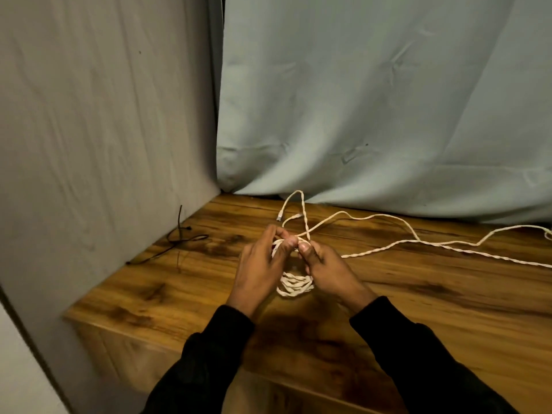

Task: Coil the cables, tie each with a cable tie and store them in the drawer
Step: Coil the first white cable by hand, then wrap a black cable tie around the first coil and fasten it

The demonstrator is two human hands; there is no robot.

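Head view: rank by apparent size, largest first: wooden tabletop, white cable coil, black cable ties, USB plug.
1. wooden tabletop
2. black cable ties, a loose spread
3. white cable coil, partly hidden by the hands, so close to 2
4. USB plug

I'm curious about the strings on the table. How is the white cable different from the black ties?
The white cable is thick and twisted; the black cable ties are thin and dark. The white cable is partly coiled and held by the left hand and right hand; the black cable ties lie untouched near the wall. Both rest on the wooden table.
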